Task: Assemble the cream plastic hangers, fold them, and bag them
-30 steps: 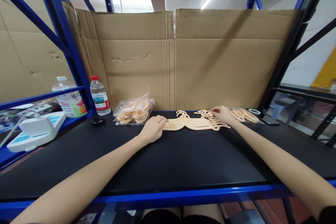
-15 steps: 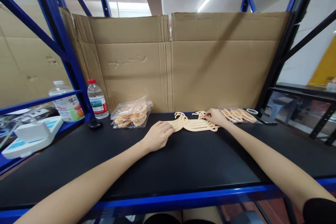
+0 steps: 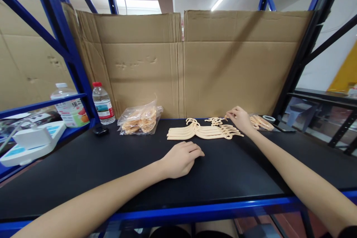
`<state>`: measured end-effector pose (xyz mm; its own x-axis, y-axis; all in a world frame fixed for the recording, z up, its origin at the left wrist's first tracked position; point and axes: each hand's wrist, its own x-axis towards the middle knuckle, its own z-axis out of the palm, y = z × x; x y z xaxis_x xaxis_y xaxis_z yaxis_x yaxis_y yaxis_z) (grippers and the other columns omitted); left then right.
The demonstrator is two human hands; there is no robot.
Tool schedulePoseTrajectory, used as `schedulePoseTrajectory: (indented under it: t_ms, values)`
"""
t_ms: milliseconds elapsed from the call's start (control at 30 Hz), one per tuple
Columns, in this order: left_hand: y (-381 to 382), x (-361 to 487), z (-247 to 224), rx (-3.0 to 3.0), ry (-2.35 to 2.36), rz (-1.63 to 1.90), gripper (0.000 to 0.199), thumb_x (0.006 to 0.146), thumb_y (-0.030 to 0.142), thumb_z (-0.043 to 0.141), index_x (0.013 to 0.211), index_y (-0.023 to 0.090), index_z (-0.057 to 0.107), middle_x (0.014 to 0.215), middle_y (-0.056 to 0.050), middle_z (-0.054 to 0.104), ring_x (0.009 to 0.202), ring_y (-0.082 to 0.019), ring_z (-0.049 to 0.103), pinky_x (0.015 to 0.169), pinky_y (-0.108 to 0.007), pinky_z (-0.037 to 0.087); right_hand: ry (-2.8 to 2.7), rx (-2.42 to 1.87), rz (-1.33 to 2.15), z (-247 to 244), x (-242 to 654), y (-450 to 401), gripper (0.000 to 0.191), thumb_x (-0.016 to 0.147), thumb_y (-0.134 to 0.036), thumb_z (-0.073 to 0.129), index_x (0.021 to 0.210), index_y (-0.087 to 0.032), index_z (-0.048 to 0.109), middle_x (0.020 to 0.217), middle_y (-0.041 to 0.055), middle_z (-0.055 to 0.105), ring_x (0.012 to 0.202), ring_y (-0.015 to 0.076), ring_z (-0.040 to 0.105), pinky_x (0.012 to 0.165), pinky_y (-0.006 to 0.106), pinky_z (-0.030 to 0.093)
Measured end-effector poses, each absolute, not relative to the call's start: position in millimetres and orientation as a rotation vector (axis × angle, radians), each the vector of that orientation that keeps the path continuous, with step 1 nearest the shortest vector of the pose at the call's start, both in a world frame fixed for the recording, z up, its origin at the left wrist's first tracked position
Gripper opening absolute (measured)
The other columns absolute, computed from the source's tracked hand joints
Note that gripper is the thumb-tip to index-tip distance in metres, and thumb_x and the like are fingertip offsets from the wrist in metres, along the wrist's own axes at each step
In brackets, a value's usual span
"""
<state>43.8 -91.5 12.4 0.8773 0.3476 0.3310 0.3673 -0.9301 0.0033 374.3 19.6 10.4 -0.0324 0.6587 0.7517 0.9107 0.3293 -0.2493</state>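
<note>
Several cream plastic clothes hangers (image 3: 181,132) lie overlapped in a row on the black tabletop, their hooks pointing to the back. Nearer to me, my left hand (image 3: 181,159) rests palm down on the table, fingers loosely bent and apart from the hangers, holding nothing. Behind the hangers' right end is a small heap of cream hook-shaped pieces (image 3: 216,121). My right hand (image 3: 240,119) is just right of that heap, thumb and fingers pinched on a small cream hook piece (image 3: 225,117), partly covered by the fingertips.
A clear bag of cream pieces (image 3: 139,121) stands at the back left, beside a red-capped water bottle (image 3: 103,106) and a black object (image 3: 100,130). Another bag (image 3: 262,122), a white ring (image 3: 268,118) and a phone (image 3: 286,127) lie at the right. Cardboard (image 3: 237,67) walls the back.
My left hand has let go of the hangers' left end and come nearer and to the right. My right hand has moved right and slightly up from the heap with the hook piece.
</note>
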Motion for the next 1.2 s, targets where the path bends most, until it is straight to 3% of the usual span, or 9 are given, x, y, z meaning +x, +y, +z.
schedulePoseTrajectory:
  t_ms: [200, 367, 467, 633, 767, 900, 1000, 1100, 1200]
  values:
    - [-93.3, 44.8, 11.7, -3.16, -0.712, -0.711, 0.033, 0.085, 0.007, 0.039, 0.11, 0.017, 0.057, 0.108, -0.008, 0.062, 0.101, -0.02, 0.056, 0.089, -0.032, 0.043, -1.587, -1.321, -0.248, 29.7, 360.7, -0.3, 0.029, 0.083, -0.037, 0.049, 0.077, -0.017, 0.07, 0.07, 0.0074, 0.069, 0.063, 0.02, 0.063, 0.064, 0.031, 0.047]
    - [-96.9, 51.9, 12.6, -3.376, -1.077, -1.074, 0.027, 0.082, 0.009, 0.048, 0.105, 0.016, 0.061, 0.102, -0.008, 0.065, 0.089, -0.018, 0.06, 0.079, -0.031, 0.047, -1.553, -1.196, -0.035, 39.3, 330.5, -16.9, 0.026, 0.081, -0.038, 0.055, 0.079, -0.016, 0.069, 0.072, 0.0063, 0.071, 0.065, 0.0189, 0.065, 0.065, 0.031, 0.051]
    - [-97.7, 58.7, 10.7, -3.53, -1.482, -1.448, 0.023, 0.083, 0.017, 0.055, 0.105, 0.014, 0.06, 0.102, -0.01, 0.065, 0.084, -0.018, 0.063, 0.076, -0.031, 0.048, -1.492, -1.008, 0.384, 36.4, 303.0, -29.1, 0.027, 0.074, -0.041, 0.065, 0.082, -0.015, 0.067, 0.074, 0.0072, 0.071, 0.068, 0.0193, 0.066, 0.066, 0.032, 0.053]
    - [-97.3, 62.7, 10.4, -3.231, -2.061, -2.357, 0.039, 0.077, 0.03, 0.07, 0.111, 0.018, 0.056, 0.118, -0.011, 0.056, 0.079, -0.014, 0.065, 0.073, -0.029, 0.051, -1.427, -0.82, 1.051, 18.4, 250.1, -58.5, 0.034, 0.065, -0.044, 0.075, 0.081, -0.016, 0.064, 0.07, 0.0055, 0.07, 0.063, 0.0166, 0.066, 0.067, 0.033, 0.055]
    - [-96.2, 59.8, 12.3, -3.026, -2.025, -2.633, 0.025, 0.076, 0.029, 0.072, 0.089, 0.013, 0.058, 0.085, -0.005, 0.064, 0.071, -0.01, 0.061, 0.061, -0.018, 0.047, -1.495, -0.789, 1.285, 6.9, 227.7, -75.1, 0.033, 0.068, -0.044, 0.075, 0.081, -0.016, 0.062, 0.071, 0.0045, 0.07, 0.066, 0.0166, 0.067, 0.068, 0.033, 0.056]
    - [-92.0, 54.8, 15.3, -2.966, -2.025, -2.673, 0.024, 0.073, 0.024, 0.073, 0.08, 0.014, 0.052, 0.074, -0.002, 0.065, 0.061, -0.009, 0.06, 0.062, -0.021, 0.049, -1.724, -0.82, 1.131, 7.5, 234.6, -69.5, 0.031, 0.076, -0.046, 0.066, 0.081, -0.015, 0.064, 0.072, 0.0052, 0.069, 0.067, 0.0165, 0.066, 0.065, 0.031, 0.054]
    - [-86.1, 46.1, 21.5, -2.884, -1.979, -2.71, 0.023, 0.075, 0.022, 0.069, 0.082, 0.016, 0.048, 0.079, -0.005, 0.069, 0.062, -0.011, 0.063, 0.065, -0.025, 0.051, -1.875, -0.96, 0.688, 8.7, 250.7, -54.5, 0.023, 0.082, -0.039, 0.059, 0.082, -0.017, 0.066, 0.077, 0.0053, 0.069, 0.07, 0.0171, 0.064, 0.066, 0.032, 0.051]
    - [-78.5, 31.4, 27.0, -2.811, -1.946, -2.714, 0.019, 0.075, 0.019, 0.064, 0.081, 0.017, 0.046, 0.066, -0.002, 0.067, 0.058, -0.011, 0.062, 0.06, -0.022, 0.049, -2.036, -1.152, 0.258, 3.5, 262.3, -40.5, 0.015, 0.081, -0.03, 0.059, 0.08, -0.018, 0.067, 0.081, 0.0059, 0.068, 0.073, 0.0192, 0.061, 0.07, 0.035, 0.047]
    - [-71.1, 16.1, 27.3, -2.803, -1.972, -2.665, 0.017, 0.072, 0.017, 0.064, 0.082, 0.016, 0.051, 0.06, -0.001, 0.065, 0.052, -0.01, 0.059, 0.052, -0.019, 0.045, -2.116, -1.235, 0.087, -5.2, 263.2, -33.5, 0.009, 0.076, -0.026, 0.064, 0.074, -0.018, 0.065, 0.078, 0.0059, 0.064, 0.076, 0.0216, 0.058, 0.073, 0.036, 0.045]
